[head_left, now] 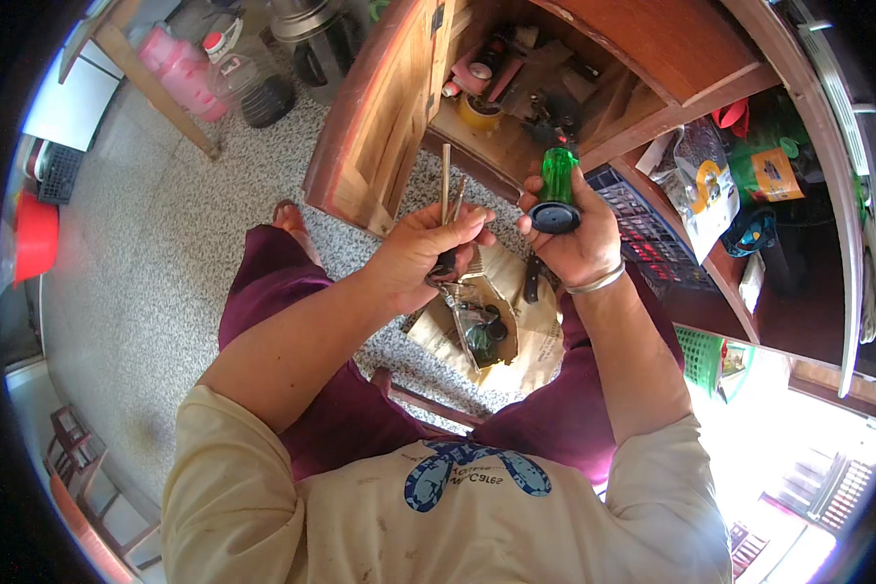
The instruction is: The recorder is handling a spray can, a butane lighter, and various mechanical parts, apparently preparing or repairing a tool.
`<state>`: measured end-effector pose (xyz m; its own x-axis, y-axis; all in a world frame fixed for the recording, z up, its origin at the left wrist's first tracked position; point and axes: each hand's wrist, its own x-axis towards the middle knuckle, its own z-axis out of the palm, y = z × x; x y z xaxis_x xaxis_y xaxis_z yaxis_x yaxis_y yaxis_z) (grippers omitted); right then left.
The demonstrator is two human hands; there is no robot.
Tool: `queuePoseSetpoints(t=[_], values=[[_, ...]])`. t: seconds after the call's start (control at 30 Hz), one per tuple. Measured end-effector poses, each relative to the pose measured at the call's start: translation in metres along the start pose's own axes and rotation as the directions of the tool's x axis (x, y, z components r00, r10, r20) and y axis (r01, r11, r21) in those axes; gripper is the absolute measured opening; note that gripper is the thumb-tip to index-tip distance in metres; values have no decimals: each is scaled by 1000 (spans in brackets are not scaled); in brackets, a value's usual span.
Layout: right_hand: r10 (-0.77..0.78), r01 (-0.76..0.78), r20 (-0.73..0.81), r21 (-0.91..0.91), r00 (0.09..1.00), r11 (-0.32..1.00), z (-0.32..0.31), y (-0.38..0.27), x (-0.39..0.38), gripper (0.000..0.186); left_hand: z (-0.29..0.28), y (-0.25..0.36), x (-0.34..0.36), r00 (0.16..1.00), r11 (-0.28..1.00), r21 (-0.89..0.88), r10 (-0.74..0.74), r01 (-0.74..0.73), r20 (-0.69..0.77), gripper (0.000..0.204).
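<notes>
My left hand (436, 258) is closed round some thin tools (447, 180), their metal shafts upright and their dark lower parts partly hidden by my fingers. My right hand (579, 234), to the right of it, grips a translucent green object (559, 173) with a round black base (555, 219), like a small container or handle. Below both hands, between my legs, torn brown paper (540, 326) lies with a clear plastic pack of dark small items (482, 326) on it. A black-handled tool (532, 279), perhaps a knife, lies beside the pack.
An open wooden cabinet (623, 49) holds tape (482, 112) and small items; its door (370, 117) swings leftward. Shelves at right hold plastic bags (696, 185) and a dark basket (633, 219). Plastic jugs (248, 92), a red bucket (34, 234) and a wooden leg (200, 136) stand at left.
</notes>
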<state>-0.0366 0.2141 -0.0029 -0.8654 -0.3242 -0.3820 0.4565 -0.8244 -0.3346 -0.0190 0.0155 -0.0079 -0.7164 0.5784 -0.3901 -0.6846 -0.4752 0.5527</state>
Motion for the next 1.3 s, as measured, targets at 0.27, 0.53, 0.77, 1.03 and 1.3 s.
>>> queuePoseSetpoints(t=[0.27, 0.53, 0.77, 1.03, 1.3], values=[[-267, 363, 291, -358, 919, 860, 28, 23, -9, 31, 8, -2, 0, 997, 995, -75, -63, 60, -35, 15], [-351, 501, 374, -469, 859, 727, 30, 36, -9, 31, 4, -9, 1, 999, 985, -170, -34, 39, 32, 14], [-449, 595, 396, -609, 801, 525, 34, 43, -11, 26, 1, -8, 4, 998, 995, -88, 55, -56, -12, 15], [-563, 448, -8, -597, 827, 666, 25, 55, -8, 18, 16, -10, 10, 942, 950, 190, 282, -248, -184, 19], [-511, 480, 112, -556, 853, 679, 27, 35, -6, 24, 14, -5, 8, 993, 996, -84, -26, 16, -114, 18]])
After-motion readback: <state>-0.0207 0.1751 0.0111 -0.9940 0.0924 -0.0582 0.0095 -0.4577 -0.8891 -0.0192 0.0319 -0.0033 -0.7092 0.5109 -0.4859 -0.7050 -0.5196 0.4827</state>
